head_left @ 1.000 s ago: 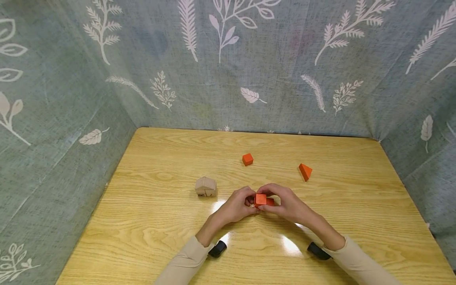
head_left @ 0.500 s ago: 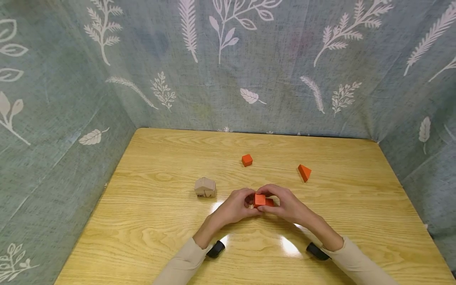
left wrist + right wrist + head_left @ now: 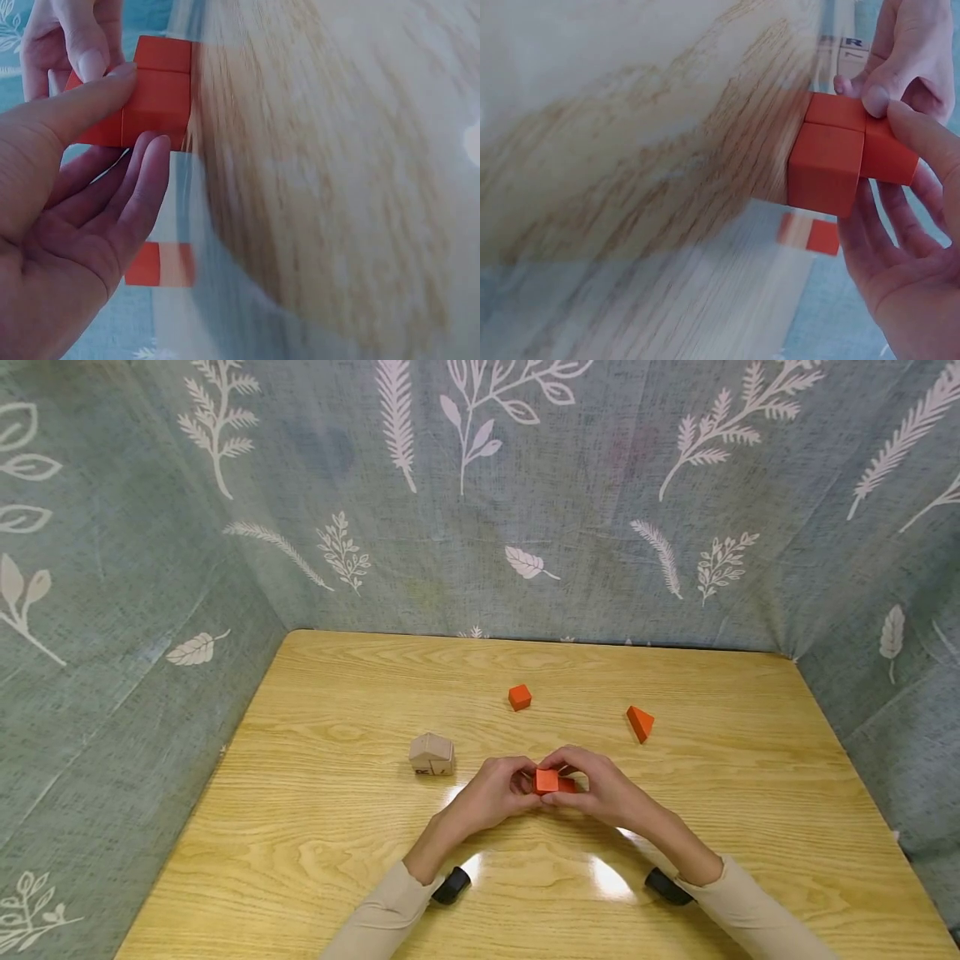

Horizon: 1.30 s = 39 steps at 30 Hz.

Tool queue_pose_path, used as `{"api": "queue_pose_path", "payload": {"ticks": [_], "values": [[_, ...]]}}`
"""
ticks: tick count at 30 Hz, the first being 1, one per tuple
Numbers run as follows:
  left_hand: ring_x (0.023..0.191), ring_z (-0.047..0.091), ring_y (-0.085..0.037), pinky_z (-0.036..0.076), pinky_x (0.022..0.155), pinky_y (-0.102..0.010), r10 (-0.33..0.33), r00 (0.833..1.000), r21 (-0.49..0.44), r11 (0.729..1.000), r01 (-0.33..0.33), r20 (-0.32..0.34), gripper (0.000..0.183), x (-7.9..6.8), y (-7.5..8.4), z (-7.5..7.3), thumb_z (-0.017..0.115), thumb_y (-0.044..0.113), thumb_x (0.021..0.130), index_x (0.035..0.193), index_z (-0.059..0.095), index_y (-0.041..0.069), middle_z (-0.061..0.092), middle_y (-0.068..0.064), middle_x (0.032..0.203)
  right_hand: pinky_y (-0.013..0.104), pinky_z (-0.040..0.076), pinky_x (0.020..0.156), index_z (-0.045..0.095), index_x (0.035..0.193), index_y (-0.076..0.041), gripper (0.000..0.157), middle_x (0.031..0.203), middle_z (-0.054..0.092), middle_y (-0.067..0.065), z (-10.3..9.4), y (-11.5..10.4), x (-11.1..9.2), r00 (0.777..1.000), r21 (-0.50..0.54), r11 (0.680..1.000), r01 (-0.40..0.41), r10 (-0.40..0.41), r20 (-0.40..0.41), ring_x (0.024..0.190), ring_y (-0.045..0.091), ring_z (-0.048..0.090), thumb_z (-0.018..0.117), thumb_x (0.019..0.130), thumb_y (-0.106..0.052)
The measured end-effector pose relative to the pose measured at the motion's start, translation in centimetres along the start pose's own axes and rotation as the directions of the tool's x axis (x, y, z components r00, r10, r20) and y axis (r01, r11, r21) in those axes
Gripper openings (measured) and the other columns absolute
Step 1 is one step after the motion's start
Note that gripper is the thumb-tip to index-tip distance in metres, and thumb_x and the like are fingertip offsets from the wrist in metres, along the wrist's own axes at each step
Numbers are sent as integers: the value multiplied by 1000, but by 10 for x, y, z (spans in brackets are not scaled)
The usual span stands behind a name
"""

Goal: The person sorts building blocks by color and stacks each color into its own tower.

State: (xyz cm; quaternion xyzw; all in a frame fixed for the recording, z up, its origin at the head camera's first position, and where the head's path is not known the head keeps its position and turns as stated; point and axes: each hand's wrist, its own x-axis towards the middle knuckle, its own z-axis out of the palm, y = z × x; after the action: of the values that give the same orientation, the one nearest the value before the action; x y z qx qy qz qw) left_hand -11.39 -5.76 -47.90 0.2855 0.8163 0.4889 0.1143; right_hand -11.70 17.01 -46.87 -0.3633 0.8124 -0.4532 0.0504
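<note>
In the head view, both hands meet around a small stack of orange cubes near the table's middle. Two cubes sit side by side on the table, and an upper cube (image 3: 547, 781) rests on the left one. My right hand (image 3: 607, 787) pinches the upper cube between thumb and fingers. The left hand (image 3: 491, 793) has its thumb and fingers on opposite sides of the lower left cube (image 3: 157, 105), around the joint with the upper one. The lower right cube (image 3: 825, 169) stands against it, partly under my right hand in the head view.
A loose orange cube (image 3: 520, 697) lies beyond the hands, and an orange triangular block (image 3: 641, 724) farther right. To the left stands a small house-shaped piece of plain wooden blocks (image 3: 432, 755) with printed letters. Leaf-patterned cloth (image 3: 450, 560) surrounds the wooden table (image 3: 300, 860).
My left fingers have closed in slightly against the cubes, narrowing the gap there. The right hand keeps its pinch on the upper cube, almost still. The loose blocks stay put.
</note>
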Motion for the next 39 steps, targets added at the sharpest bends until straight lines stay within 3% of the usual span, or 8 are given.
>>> {"api": "queue_pose_path", "payload": {"ticks": [6, 14, 21, 26, 34, 39], "values": [[82, 67, -6, 55, 74, -20, 15, 1000, 17, 1000, -16, 8, 30, 0, 0, -2, 82, 9, 90, 116, 71, 1, 73, -5, 97, 44, 57, 87, 67, 115, -11, 33, 108, 68, -1, 0, 2, 1, 1000, 9, 1000, 14, -14, -2, 100, 19, 67, 83, 87, -10], [81, 68, -9, 55, 73, -21, 25, 1000, 12, 1000, -25, -8, 25, 0, 0, -1, 81, 5, 89, 112, 72, -1, 73, -6, 94, 41, 57, 87, 66, 114, -12, 32, 107, 68, -2, -1, 2, 3, 1000, 31, 999, -15, 14, 26, 100, 18, 66, 83, 88, -14], [78, 66, -7, 55, 70, -21, 14, 1000, -17, 1000, -14, -12, 25, 0, -2, 1, 81, 6, 90, 112, 71, -2, 72, -7, 92, 42, 57, 88, 64, 126, -6, 44, 116, 68, 2, -6, 4, 5, 997, -4, 999, 47, -47, 69, 105, 20, 65, 84, 88, -14], [77, 66, -5, 56, 69, -20, 8, 1000, -32, 999, -8, -2, 26, 0, -2, 1, 82, 8, 90, 112, 71, 0, 72, -5, 92, 47, 54, 94, 61, 133, -2, 49, 124, 66, 11, -19, 3, 9, 996, 6, 1000, 7, -8, 90, 113, 27, 64, 82, 91, -15], [76, 67, -3, 56, 69, -21, -16, 1000, -54, 998, 16, 2, 23, -1, 0, 2, 83, 10, 88, 107, 72, 3, 73, -4, 93, 48, 53, 97, 63, 130, 1, 31, 126, 65, 18, -31, 10, 25, 997, 23, 996, -81, 81, 21, 117, 28, 63, 67, 102, -13], [75, 66, -3, 56, 68, -20, -23, 1000, -46, 999, 23, -7, 26, -1, -1, 3, 84, 11, 88, 110, 72, 3, 72, -3, 93, 50, 54, 95, 62, 130, 3, 31, 127, 63, 22, -32, 20, 39, 997, -18, 998, -64, 63, -41, 116, 33, 62, 67, 101, -9]]}}
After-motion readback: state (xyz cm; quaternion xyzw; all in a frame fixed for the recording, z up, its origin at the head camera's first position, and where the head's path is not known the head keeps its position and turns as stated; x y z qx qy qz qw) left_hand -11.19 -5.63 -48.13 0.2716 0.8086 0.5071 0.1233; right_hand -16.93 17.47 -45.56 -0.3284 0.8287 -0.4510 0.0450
